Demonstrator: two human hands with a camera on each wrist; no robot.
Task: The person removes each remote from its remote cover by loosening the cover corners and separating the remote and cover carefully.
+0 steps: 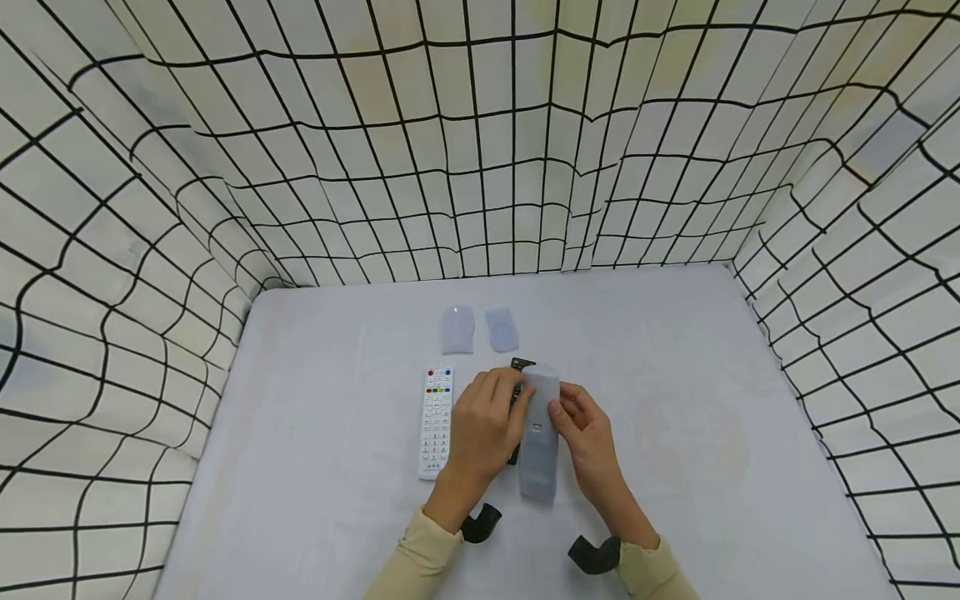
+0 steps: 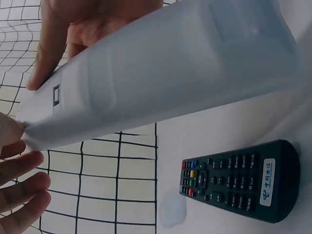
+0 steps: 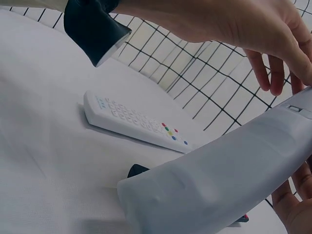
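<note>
Back side showing, a remote control in a frosted, bluish translucent sleeve (image 1: 538, 467) is held above the table. My left hand (image 1: 483, 421) pinches its far end between thumb and fingers. On the right edge, my right hand (image 1: 588, 442) grips it with the thumb near a small rectangular slot and the fingers behind. In the left wrist view the left fingers (image 2: 24, 195) spread below the sleeve's narrow end. A black remote (image 2: 239, 180) lies under and left of the held one, mostly hidden in the head view. Left of the hands lies a white remote (image 1: 436, 425), buttons up.
Two small translucent pieces, one left (image 1: 457, 330) and one right (image 1: 502, 329), lie farther back on the white table (image 1: 315, 400). White walls with a black grid net (image 1: 487, 167) enclose the back and sides. Each wrist carries a black curved mount (image 1: 596, 556).
</note>
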